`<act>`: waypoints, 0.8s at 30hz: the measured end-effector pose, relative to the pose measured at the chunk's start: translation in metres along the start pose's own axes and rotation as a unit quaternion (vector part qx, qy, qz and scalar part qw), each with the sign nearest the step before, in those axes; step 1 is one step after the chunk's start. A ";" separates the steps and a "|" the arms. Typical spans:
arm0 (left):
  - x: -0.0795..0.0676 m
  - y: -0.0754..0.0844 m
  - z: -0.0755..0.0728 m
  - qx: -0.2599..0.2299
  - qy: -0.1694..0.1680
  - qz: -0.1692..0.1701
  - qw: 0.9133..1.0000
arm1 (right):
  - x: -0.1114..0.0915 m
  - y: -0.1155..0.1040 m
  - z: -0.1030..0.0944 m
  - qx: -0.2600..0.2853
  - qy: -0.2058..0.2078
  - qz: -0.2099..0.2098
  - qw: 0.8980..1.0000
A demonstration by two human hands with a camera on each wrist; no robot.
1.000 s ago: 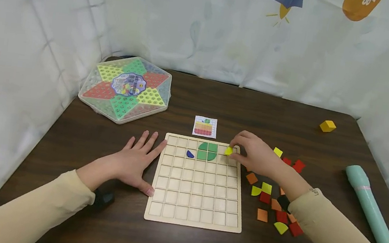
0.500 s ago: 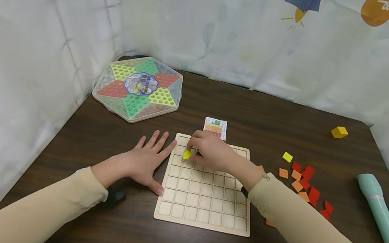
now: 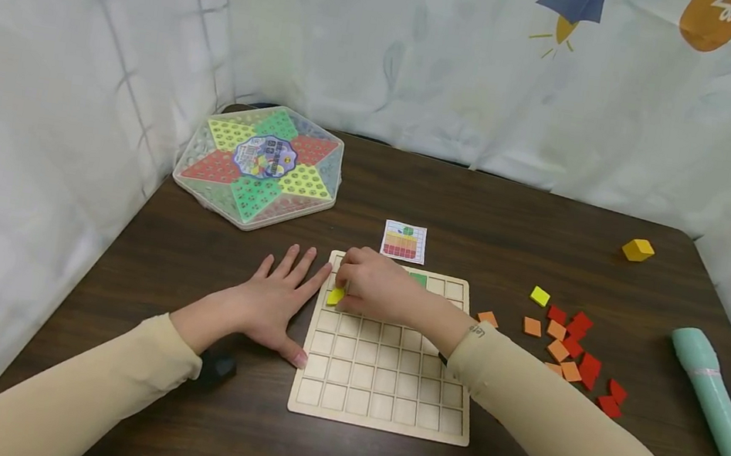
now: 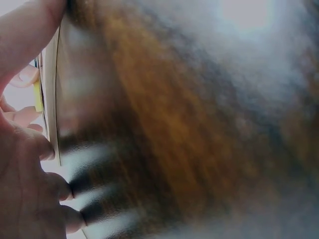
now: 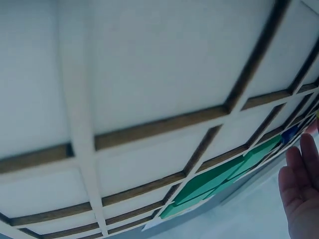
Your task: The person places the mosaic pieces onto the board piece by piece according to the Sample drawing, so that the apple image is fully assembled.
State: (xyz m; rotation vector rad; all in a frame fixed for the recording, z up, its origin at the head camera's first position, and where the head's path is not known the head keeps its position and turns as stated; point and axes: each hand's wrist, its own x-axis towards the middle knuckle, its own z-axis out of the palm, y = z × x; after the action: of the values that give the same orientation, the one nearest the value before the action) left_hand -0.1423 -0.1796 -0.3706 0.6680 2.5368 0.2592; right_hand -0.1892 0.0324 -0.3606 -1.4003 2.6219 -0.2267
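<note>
A wooden grid board (image 3: 378, 421) lies on the dark table. My right hand (image 3: 376, 288) pinches a yellow tile (image 3: 335, 297) over the board's left column, near its upper rows. Fingers spread, my left hand (image 3: 265, 314) rests flat with fingertips and thumb at the board's left edge. Green tiles (image 3: 419, 278) sit in the upper rows, mostly hidden by the right hand in the head view. The right wrist view shows the green tiles (image 5: 214, 181) and a blue tile (image 5: 289, 134) in their cells, close to the right hand's fingers.
Just behind the board lies a printed picture card (image 3: 403, 242). Orange tiles (image 3: 532, 326), red tiles (image 3: 588, 368) and a yellow tile (image 3: 540, 295) are scattered at the right. Farther out are a yellow block (image 3: 637, 250), a mint-green wand-like object (image 3: 717, 418) and a Chinese checkers box (image 3: 258, 166).
My right hand has moved left across the board, carrying a yellow piece from the upper right to the left column. My left hand stays at the board's edge. The head view has shifted slightly.
</note>
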 end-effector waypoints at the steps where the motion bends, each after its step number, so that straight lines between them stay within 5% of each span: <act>1: 0.000 0.000 0.000 0.000 0.001 0.000 1.000 | 0.000 0.000 0.000 -0.001 0.001 0.000 1.000; 24: 0.001 0.000 0.001 -0.001 0.001 0.002 1.000 | 0.003 -0.004 0.003 -0.015 0.001 0.019 1.000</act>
State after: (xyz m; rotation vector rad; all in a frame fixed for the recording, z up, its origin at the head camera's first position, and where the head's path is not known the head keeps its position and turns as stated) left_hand -0.1431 -0.1789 -0.3717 0.6723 2.5381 0.2638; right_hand -0.1869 0.0276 -0.3631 -1.3584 2.6612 -0.1857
